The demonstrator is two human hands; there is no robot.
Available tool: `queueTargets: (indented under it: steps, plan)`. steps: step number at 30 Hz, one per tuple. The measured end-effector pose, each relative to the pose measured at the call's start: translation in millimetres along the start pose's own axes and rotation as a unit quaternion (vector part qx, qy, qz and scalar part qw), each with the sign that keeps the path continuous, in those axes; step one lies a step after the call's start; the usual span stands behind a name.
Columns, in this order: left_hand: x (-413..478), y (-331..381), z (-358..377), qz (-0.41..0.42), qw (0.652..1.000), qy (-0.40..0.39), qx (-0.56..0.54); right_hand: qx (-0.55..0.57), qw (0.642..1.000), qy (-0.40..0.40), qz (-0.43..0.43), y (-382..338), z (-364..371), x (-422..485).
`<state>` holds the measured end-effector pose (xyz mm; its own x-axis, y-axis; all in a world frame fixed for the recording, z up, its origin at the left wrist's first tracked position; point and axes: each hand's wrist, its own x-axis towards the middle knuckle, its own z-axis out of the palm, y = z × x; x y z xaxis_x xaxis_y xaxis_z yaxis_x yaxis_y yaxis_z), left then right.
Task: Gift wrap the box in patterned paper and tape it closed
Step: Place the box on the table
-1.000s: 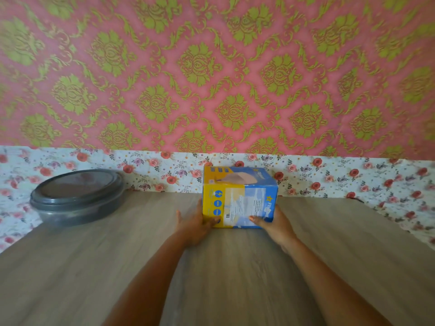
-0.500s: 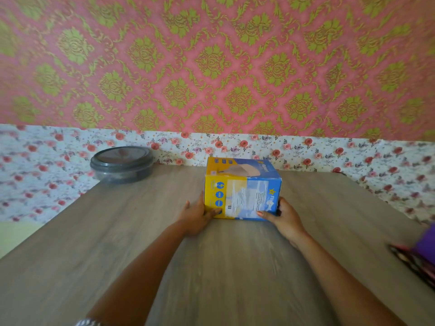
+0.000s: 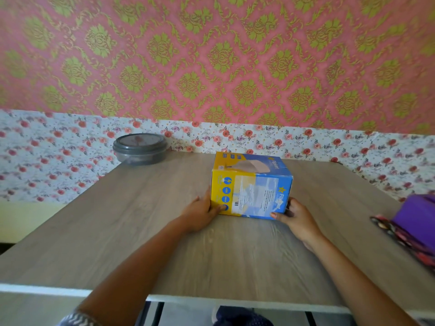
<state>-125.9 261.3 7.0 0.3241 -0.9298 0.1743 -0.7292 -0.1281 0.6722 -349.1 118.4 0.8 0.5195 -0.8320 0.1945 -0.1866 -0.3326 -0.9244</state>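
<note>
A yellow and blue printed cardboard box [image 3: 253,184] stands unwrapped on the wooden table [image 3: 146,231], a little right of centre. My left hand [image 3: 201,211] holds its lower left corner, thumb on the front face. My right hand [image 3: 295,216] grips its lower right corner, fingers round the side and thumb on the front. At the right edge lies a purple item on a dark patterned sheet or roll [image 3: 412,229], partly cut off by the frame. No tape is visible.
A round grey lidded container [image 3: 140,148] sits at the table's back left corner. Floral paper [image 3: 58,156] covers the lower wall behind and beside the table. The table's near edge [image 3: 211,300] runs just in front of me.
The view has pulled back and shifted right, bringing the table's near edge and the purple item into sight. Both hands keep hold of the box, which sits nearer to me.
</note>
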Motion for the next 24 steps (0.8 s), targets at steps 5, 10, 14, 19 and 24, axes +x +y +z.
queueTargets:
  steps: [5,10,14,19,24]
  plan:
    - [1,-10,-6,-0.022,0.998,-0.035,-0.041,-0.034,0.999,-0.011,0.0,-5,7,-5]
    - [-15,-28,-32,-0.038,0.997,-0.054,-0.045,-0.035,0.998,-0.051,-0.015,-20,25,-12]
    - [-47,-61,-75,-0.062,0.995,-0.033,-0.067,-0.033,0.993,-0.105,-0.041,-37,70,-15]
    - [-102,-93,-138,-0.074,0.992,0.002,-0.106,-0.074,0.978,-0.157,-0.117,-59,150,-18]
    - [-140,-118,-183,-0.106,0.989,0.023,-0.1,-0.079,0.968,-0.192,-0.14,-80,213,-24]
